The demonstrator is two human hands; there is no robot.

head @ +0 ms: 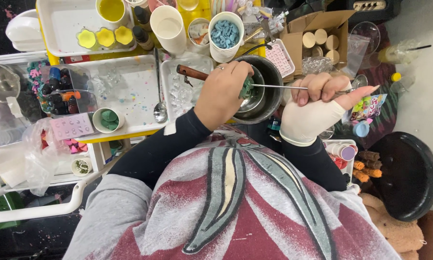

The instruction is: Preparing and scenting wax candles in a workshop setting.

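My left hand (222,94) is closed around a teal green lump (247,88), holding it over a small metal ladle (251,98) inside a dark metal pot (273,77). My right hand (317,103), in a white fingerless glove, grips the ladle's thin metal handle (279,86), which runs out to the right over the pot's rim. A brown wooden handle (191,72) sticks out to the upper left behind my left hand.
A white tray (134,91) with a spoon (159,110) lies left of the pot. Behind stand a white cup of blue pieces (225,33), an empty white cup (167,28), yellow moulds (105,37) and a cardboard box (320,38). A black stool (406,173) sits at right.
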